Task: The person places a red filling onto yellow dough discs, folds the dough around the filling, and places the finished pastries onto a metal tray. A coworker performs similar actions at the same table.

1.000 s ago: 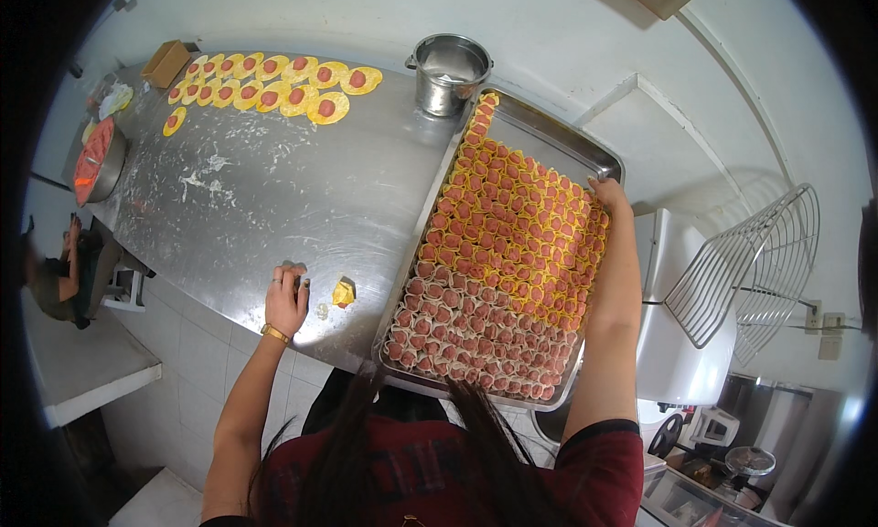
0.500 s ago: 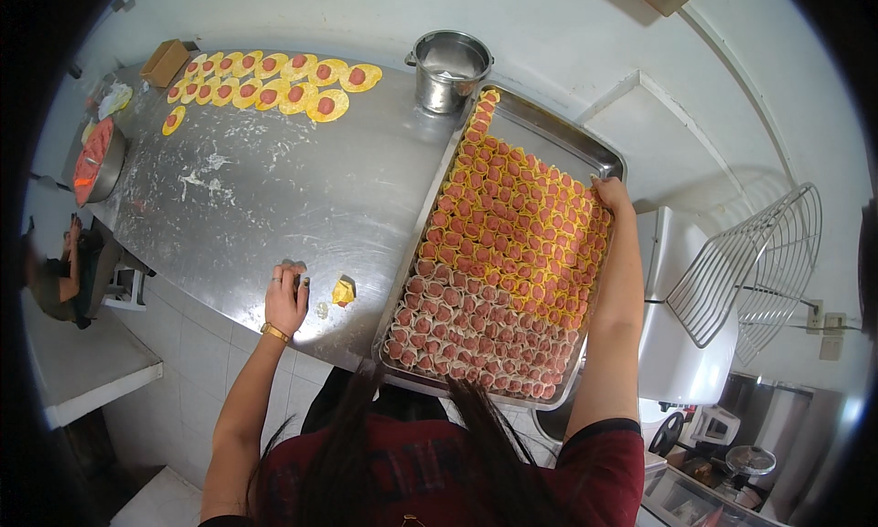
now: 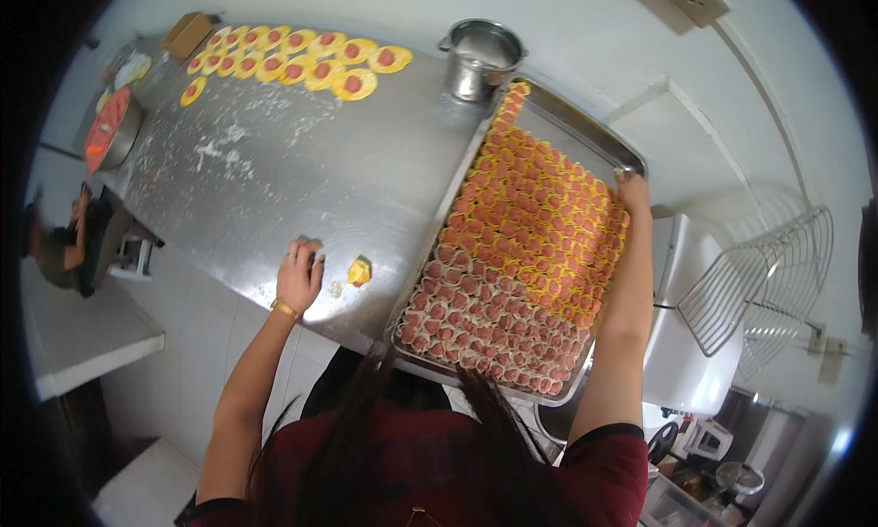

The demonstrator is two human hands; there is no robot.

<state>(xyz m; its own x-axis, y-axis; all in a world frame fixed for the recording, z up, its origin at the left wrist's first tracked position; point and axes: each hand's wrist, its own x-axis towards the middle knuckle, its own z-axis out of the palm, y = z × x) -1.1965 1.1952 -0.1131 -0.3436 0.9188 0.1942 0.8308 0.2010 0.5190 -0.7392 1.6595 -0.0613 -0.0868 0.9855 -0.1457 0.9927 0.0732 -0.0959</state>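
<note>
Head view shifts, yet the tray (image 3: 565, 132) gains no pieces: left hand (image 3: 299, 280), grip apart, rests on the worktop (image 3: 366, 161) beside a lone dumpling (image 3: 359, 271); right hand (image 3: 634, 194) sits at the tray's far right corner, grip impossible to tell.

This looks like a working food kitchen, more a small dumpling-making shop than a home. A broad metal table (image 3: 366, 152) is smeared with white flour (image 3: 222, 149), and rows of yellow dough rounds (image 3: 354, 84) topped with pink meat lie along its far edge. A large metal tray (image 3: 569, 129) is packed with many dumplings (image 3: 530, 198), far beyond a family meal. A metal bowl (image 3: 126, 141) heaped with pink filling (image 3: 105, 125) and a metal pot (image 3: 468, 79) stand on the table. To the right is a big white machine (image 3: 700, 367) with a wire guard, like a dough mixer. The floor (image 3: 206, 353) is pale tile, the wall (image 3: 585, 33) plain, and another person (image 3: 59, 253) is over on the left.
</note>
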